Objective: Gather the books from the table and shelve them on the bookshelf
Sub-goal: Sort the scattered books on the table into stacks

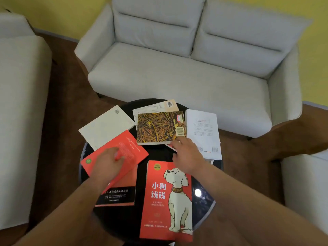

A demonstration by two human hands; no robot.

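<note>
Books, loose on round tabletop (204,201); none gathered.
Left hand (108,162) flat, fingers spread on red book (131,148); right hand (186,157) open, reaching at patterned book (159,126). Paperbacks: light, bendy, probably slick; take by edge or spine.

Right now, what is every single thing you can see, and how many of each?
round table: one, glossy black, centre, under the books
books: about eight, scattered flat, some overlapping
dog book: one, red, white cartoon dog, nearest edge
red book: one, left, under the left hand
red-and-black book: one, beneath the red book
straw-pattern book: one, brown-yellow, middle
pale books: about three, far side; a red sliver shows by the right hand
sofa: one, light grey, behind the table
left hand: pressing on the red book
right hand: at the straw-pattern book's corner
</note>
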